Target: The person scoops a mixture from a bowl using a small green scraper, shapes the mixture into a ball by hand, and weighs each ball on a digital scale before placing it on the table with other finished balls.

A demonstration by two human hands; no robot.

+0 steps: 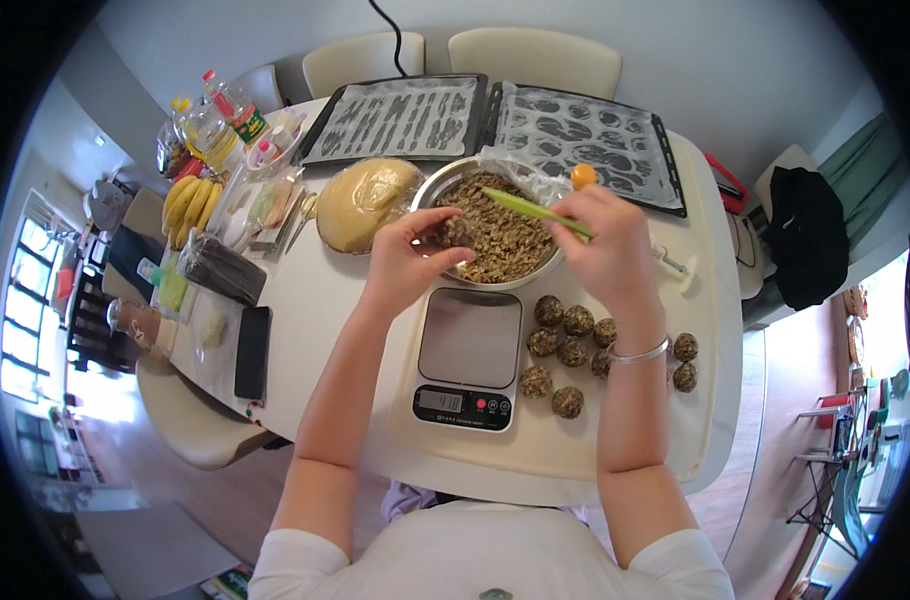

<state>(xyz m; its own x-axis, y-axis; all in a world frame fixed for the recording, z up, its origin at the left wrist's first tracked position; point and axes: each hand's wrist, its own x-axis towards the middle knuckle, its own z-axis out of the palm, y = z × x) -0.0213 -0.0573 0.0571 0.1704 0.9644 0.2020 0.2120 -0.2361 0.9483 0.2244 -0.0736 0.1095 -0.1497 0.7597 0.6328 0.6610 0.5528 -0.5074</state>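
Note:
My left hand (414, 251) curls around a lump of brown crumbly filling (455, 231) at the near left rim of a metal bowl (492, 286). Loose filling (511, 236) of the same kind fills the bowl. A green spatula-like tool (526, 204) is gripped in my right hand (605, 244), its flat end over the bowl. Below the bowl stands a kitchen scale (470, 337), its plate bare and its display lit. Several rolled filling balls (573, 351) lie to the right of the scale, some partly hidden by my right forearm.
Two lined baking trays (406, 116) (590, 135) lie at the back. Left of the bowl sits wrapped dough (369, 202). Scissors (305, 214), bananas (192, 206), bottles (234, 109) and a phone (253, 352) occupy the left side. A cream mat (575, 454) lies under the scale.

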